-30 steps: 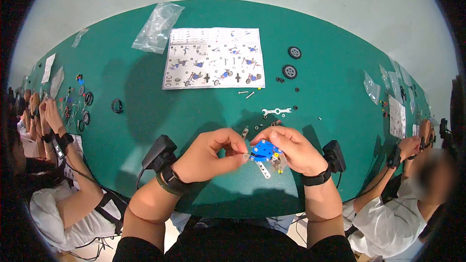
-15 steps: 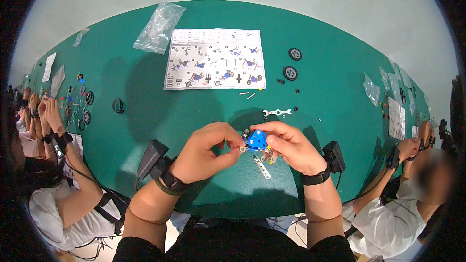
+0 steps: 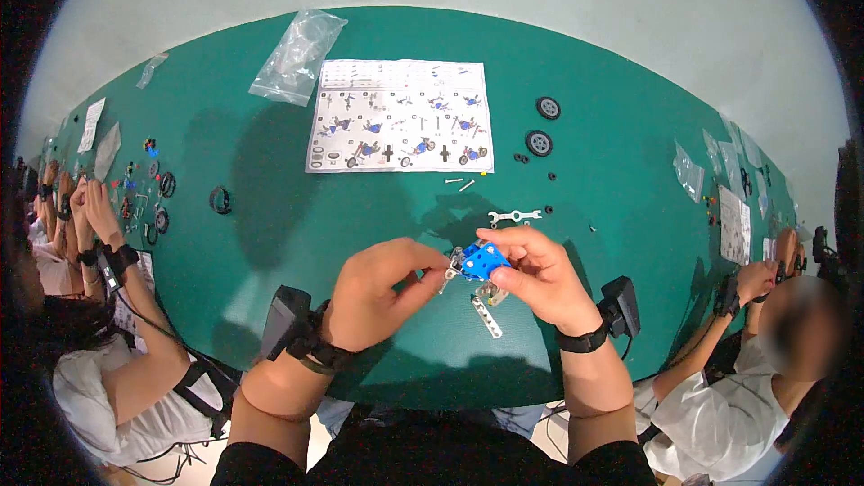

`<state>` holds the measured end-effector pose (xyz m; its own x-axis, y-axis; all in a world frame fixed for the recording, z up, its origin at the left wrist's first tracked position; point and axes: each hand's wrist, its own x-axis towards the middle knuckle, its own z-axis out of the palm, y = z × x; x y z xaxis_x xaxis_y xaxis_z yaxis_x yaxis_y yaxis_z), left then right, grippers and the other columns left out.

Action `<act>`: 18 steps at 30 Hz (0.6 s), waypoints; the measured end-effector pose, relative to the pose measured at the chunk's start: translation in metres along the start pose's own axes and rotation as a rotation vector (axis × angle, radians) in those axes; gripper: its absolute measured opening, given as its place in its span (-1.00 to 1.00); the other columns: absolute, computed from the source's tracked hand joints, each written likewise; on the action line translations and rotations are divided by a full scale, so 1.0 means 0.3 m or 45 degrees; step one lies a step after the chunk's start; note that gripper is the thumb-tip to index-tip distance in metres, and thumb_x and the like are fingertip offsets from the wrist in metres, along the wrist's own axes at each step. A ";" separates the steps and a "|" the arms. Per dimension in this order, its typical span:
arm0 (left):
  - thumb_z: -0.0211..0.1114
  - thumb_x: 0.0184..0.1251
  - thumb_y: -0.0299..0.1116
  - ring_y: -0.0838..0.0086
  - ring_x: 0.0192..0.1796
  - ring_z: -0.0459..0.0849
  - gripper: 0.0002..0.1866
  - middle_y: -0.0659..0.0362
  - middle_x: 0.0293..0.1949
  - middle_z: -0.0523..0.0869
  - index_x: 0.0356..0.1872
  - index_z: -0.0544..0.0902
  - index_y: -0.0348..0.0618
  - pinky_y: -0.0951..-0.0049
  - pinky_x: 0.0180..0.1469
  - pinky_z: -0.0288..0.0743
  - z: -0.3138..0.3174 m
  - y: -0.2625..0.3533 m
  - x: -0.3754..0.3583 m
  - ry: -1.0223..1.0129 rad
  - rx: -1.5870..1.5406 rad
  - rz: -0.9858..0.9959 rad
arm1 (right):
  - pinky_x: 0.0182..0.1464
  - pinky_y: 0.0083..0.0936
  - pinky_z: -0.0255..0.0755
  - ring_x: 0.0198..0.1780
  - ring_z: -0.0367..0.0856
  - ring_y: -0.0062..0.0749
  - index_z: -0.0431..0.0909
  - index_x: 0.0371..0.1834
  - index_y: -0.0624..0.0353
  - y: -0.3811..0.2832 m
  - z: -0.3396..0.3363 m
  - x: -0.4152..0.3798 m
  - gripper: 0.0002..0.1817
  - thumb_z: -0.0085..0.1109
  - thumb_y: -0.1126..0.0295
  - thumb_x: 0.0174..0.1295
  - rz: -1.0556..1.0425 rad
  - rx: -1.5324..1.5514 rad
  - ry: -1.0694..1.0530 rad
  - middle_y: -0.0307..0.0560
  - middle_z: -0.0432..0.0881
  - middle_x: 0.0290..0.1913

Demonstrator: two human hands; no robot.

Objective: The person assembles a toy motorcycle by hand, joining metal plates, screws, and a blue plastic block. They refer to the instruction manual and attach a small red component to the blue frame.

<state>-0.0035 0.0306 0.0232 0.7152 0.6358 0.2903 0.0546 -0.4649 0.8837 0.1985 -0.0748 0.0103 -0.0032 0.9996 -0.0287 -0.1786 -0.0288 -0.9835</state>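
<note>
My right hand is closed around a partly built toy motorcycle with blue plates, thumb in front and fingers behind. At the model's left end, my left hand pinches a small metal part between thumb and forefinger; its exact shape is partly hidden by the fingertips. Just under the model shows a pale perforated strip. Beyond my right fingers lies a white spanner.
A printed instruction sheet lies ahead, with a clear plastic bag beside it. Two wheels, small black rings and two screws are to its right. A black band lies left. People work at both sides.
My left fingers have shifted slightly at the model's left end, where the small metal part now shows tilted downward. The blue model has turned a little in my right hand.
</note>
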 end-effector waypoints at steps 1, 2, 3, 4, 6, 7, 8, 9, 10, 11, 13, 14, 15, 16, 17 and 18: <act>0.33 0.12 -0.61 0.40 -0.41 0.64 -0.85 0.12 -0.38 0.67 -0.28 0.64 -0.20 0.50 -0.39 0.48 0.001 0.000 0.001 0.021 -0.051 0.015 | -0.04 -0.59 0.44 -0.05 0.51 -0.62 0.42 0.25 0.15 0.002 0.002 0.000 -0.54 0.19 0.53 0.27 -0.021 -0.006 0.012 -0.24 0.57 -0.09; 0.33 0.11 -0.63 0.40 -0.39 0.64 -0.84 0.12 -0.37 0.67 -0.27 0.64 -0.20 0.50 -0.37 0.48 0.001 -0.002 0.002 0.024 -0.087 0.015 | -0.01 -0.58 0.44 -0.04 0.52 -0.61 0.42 0.26 0.15 0.006 0.005 0.000 -0.54 0.19 0.53 0.27 -0.042 -0.012 0.023 -0.23 0.57 -0.07; 0.32 0.11 -0.64 0.40 -0.37 0.64 -0.83 0.12 -0.36 0.67 -0.26 0.64 -0.21 0.50 -0.35 0.49 0.000 -0.003 0.002 0.027 -0.123 0.016 | 0.01 -0.57 0.45 -0.03 0.52 -0.60 0.42 0.26 0.15 0.009 0.009 -0.001 -0.53 0.19 0.53 0.27 -0.064 -0.018 0.035 -0.22 0.57 -0.06; 0.31 0.11 -0.65 0.40 -0.35 0.64 -0.82 0.11 -0.36 0.67 -0.26 0.64 -0.21 0.50 -0.33 0.49 -0.001 -0.005 0.002 0.030 -0.159 0.016 | 0.02 -0.56 0.45 -0.02 0.53 -0.58 0.41 0.26 0.15 0.011 0.014 -0.002 -0.53 0.20 0.53 0.26 -0.068 0.007 0.040 -0.21 0.57 -0.04; 0.31 0.12 -0.66 0.40 -0.32 0.64 -0.82 0.13 -0.35 0.67 -0.25 0.65 -0.20 0.50 -0.29 0.49 0.002 -0.012 0.004 0.049 -0.220 0.040 | 0.05 -0.55 0.46 0.01 0.54 -0.56 0.41 0.27 0.15 0.012 0.024 -0.005 -0.52 0.20 0.53 0.26 -0.078 0.057 0.049 -0.18 0.58 0.00; 0.31 0.12 -0.66 0.41 -0.30 0.63 -0.81 0.13 -0.34 0.66 -0.24 0.66 -0.20 0.50 -0.27 0.49 0.004 -0.015 0.005 0.058 -0.250 0.053 | 0.05 -0.54 0.47 0.02 0.55 -0.55 0.40 0.27 0.15 0.011 0.024 -0.008 -0.52 0.20 0.54 0.26 -0.077 0.008 0.059 -0.16 0.58 0.02; 0.31 0.12 -0.66 0.40 -0.29 0.63 -0.80 0.13 -0.33 0.66 -0.23 0.67 -0.19 0.49 -0.26 0.49 0.005 -0.017 0.005 0.066 -0.240 0.073 | 0.06 -0.54 0.47 0.02 0.55 -0.54 0.40 0.27 0.15 0.010 0.024 -0.012 -0.51 0.20 0.54 0.26 -0.075 -0.042 0.071 -0.15 0.58 0.03; 0.30 0.13 -0.66 0.40 -0.29 0.63 -0.80 0.12 -0.32 0.66 -0.22 0.67 -0.19 0.49 -0.25 0.49 0.006 -0.018 0.004 0.074 -0.231 0.094 | 0.06 -0.53 0.48 0.03 0.56 -0.53 0.40 0.28 0.15 0.008 0.024 -0.015 -0.51 0.20 0.54 0.26 -0.074 -0.093 0.083 -0.14 0.58 0.04; 0.30 0.13 -0.66 0.40 -0.28 0.63 -0.79 0.12 -0.30 0.66 -0.21 0.68 -0.18 0.49 -0.24 0.49 0.007 -0.017 0.003 0.081 -0.221 0.116 | 0.06 -0.53 0.48 0.03 0.56 -0.52 0.40 0.27 0.15 0.007 0.027 -0.015 -0.51 0.20 0.55 0.25 -0.095 -0.084 0.090 -0.13 0.58 0.05; 0.31 0.13 -0.65 0.41 -0.28 0.63 -0.79 0.12 -0.30 0.65 -0.21 0.68 -0.17 0.49 -0.24 0.49 0.006 -0.013 0.003 0.085 -0.201 0.120 | 0.06 -0.53 0.48 0.03 0.56 -0.52 0.40 0.27 0.16 0.007 0.032 -0.015 -0.51 0.20 0.55 0.25 -0.114 -0.076 0.099 -0.13 0.58 0.05; 0.31 0.14 -0.64 0.42 -0.28 0.62 -0.78 0.12 -0.28 0.64 -0.20 0.70 -0.16 0.50 -0.24 0.49 0.004 -0.003 0.001 0.091 -0.163 0.126 | 0.05 -0.52 0.49 0.03 0.56 -0.51 0.41 0.27 0.16 0.008 0.041 -0.013 -0.51 0.21 0.57 0.24 -0.141 -0.028 0.103 -0.12 0.58 0.04; 0.32 0.14 -0.64 0.43 -0.27 0.62 -0.78 0.12 -0.28 0.63 -0.19 0.69 -0.17 0.51 -0.24 0.49 0.004 -0.005 -0.001 0.083 -0.193 0.110 | 0.05 -0.52 0.49 0.04 0.56 -0.51 0.41 0.26 0.16 0.011 0.044 -0.011 -0.51 0.21 0.57 0.23 -0.151 0.010 0.097 -0.12 0.59 0.04; 0.32 0.14 -0.63 0.44 -0.26 0.62 -0.78 0.12 -0.28 0.63 -0.18 0.69 -0.17 0.52 -0.24 0.49 0.004 -0.008 -0.003 0.075 -0.222 0.094 | 0.05 -0.52 0.49 0.04 0.56 -0.51 0.42 0.26 0.16 0.014 0.046 -0.010 -0.51 0.21 0.58 0.23 -0.162 0.048 0.091 -0.11 0.59 0.04; 0.32 0.14 -0.63 0.45 -0.26 0.62 -0.77 0.12 -0.27 0.62 -0.16 0.69 -0.18 0.53 -0.23 0.49 0.003 -0.009 -0.005 0.067 -0.251 0.078 | 0.05 -0.52 0.49 0.04 0.56 -0.51 0.42 0.25 0.16 0.017 0.045 -0.010 -0.51 0.21 0.59 0.23 -0.165 0.043 0.090 -0.11 0.59 0.04; 0.33 0.15 -0.62 0.46 -0.25 0.62 -0.78 0.13 -0.27 0.62 -0.16 0.68 -0.20 0.53 -0.23 0.49 0.005 -0.007 -0.007 0.085 -0.304 0.026 | 0.04 -0.52 0.49 0.04 0.56 -0.51 0.42 0.25 0.16 0.019 0.044 -0.010 -0.51 0.21 0.59 0.22 -0.169 0.036 0.087 -0.11 0.59 0.04; 0.33 0.16 -0.62 0.48 -0.24 0.62 -0.78 0.13 -0.26 0.62 -0.16 0.68 -0.21 0.53 -0.23 0.49 0.011 -0.002 -0.007 0.102 -0.358 -0.027 | 0.04 -0.53 0.50 0.04 0.56 -0.51 0.43 0.25 0.17 0.020 0.043 -0.011 -0.51 0.21 0.60 0.22 -0.172 0.030 0.085 -0.10 0.59 0.04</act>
<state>-0.0027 0.0276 0.0208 0.6577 0.6956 0.2890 -0.1341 -0.2694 0.9536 0.1849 -0.0781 0.0066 0.0877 0.9920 0.0907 -0.1964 0.1064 -0.9747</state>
